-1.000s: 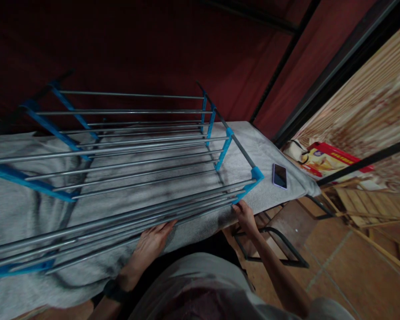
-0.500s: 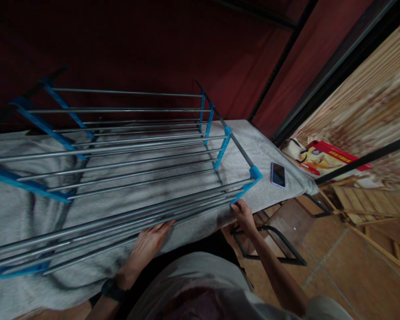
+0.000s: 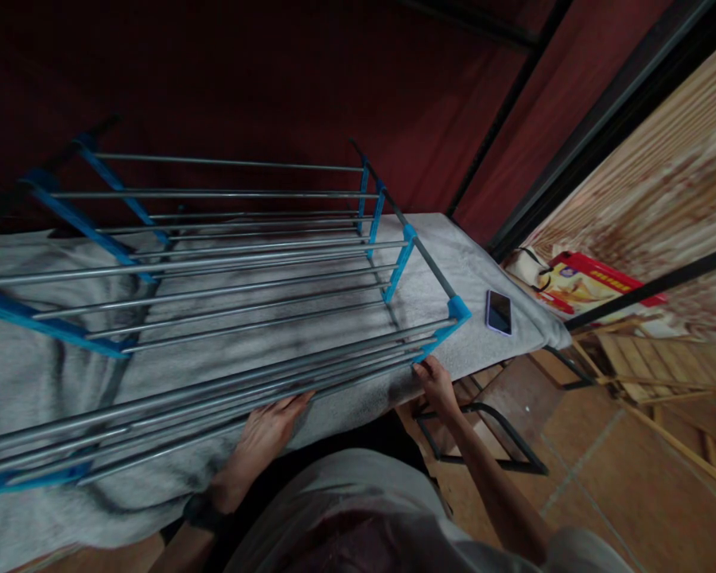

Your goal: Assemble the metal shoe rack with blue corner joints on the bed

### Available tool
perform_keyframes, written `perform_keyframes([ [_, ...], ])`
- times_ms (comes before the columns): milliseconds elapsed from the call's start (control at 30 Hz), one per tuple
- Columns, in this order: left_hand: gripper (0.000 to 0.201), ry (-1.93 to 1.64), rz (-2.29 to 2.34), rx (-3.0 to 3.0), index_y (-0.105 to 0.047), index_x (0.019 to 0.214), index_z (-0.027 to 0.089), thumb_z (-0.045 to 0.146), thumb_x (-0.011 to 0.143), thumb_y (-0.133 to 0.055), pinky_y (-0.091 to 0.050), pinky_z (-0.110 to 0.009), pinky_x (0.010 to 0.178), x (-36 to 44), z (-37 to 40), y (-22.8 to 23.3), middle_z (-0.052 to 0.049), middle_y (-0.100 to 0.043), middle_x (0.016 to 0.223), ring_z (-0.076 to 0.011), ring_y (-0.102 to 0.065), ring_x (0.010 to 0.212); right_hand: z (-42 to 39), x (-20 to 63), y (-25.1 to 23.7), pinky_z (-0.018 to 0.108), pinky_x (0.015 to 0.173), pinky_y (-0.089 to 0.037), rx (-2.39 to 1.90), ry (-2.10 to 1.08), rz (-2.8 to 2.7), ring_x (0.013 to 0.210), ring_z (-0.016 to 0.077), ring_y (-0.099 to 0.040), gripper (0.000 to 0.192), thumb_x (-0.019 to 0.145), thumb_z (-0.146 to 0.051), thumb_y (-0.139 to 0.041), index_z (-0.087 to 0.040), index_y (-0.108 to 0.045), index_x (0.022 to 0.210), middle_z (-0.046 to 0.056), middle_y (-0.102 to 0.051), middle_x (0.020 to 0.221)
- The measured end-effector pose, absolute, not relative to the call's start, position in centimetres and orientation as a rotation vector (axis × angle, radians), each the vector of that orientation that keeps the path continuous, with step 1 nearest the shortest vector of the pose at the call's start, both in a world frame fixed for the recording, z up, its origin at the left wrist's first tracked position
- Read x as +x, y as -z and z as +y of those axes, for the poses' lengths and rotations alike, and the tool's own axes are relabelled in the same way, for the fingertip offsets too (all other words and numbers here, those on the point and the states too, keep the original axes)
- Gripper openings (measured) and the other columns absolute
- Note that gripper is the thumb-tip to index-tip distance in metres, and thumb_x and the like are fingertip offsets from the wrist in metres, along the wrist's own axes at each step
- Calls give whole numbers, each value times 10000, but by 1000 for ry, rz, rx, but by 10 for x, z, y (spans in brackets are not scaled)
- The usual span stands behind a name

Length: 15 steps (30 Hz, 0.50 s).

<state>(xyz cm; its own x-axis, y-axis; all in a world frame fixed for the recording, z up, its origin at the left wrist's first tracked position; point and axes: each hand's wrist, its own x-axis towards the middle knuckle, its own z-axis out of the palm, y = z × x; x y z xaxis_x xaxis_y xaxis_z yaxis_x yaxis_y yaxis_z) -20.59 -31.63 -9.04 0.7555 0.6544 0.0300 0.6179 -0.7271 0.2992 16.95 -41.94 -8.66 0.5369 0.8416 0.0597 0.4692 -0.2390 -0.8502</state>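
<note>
Metal rack (image 3: 232, 270) with blue side brackets lies on the grey-cloth-covered table (image 3: 48, 382). Left hand (image 3: 262, 434) rests flat, fingers open, under the nearest rods. Right hand (image 3: 438, 382) grips the near blue corner, fingers closed. Phone (image 3: 499, 312) lies just beyond that corner.

You have a rack (image 3: 227, 294) lying on its side across a grey cloth: long silver metal rods run in tiers between bright blue plastic end brackets, joined by dark grey uprights. Its nearest rods sit along the cloth's front edge, the right-hand blue corner close to the table's end.
</note>
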Motion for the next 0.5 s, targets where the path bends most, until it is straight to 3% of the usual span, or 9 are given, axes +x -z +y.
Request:
perform_keyframes([
  [500,529,-120,1056,2625,-588,1412,267,68,958,-402,-554,-362,936,-202,-317,89,-70,-702,1283,-230,-710,1100,-419,170,104,347,801,-502,-1933,-444,-1129,819,200,-601,253,824,-402,-544,-189,-625,935,78,-667,910],
])
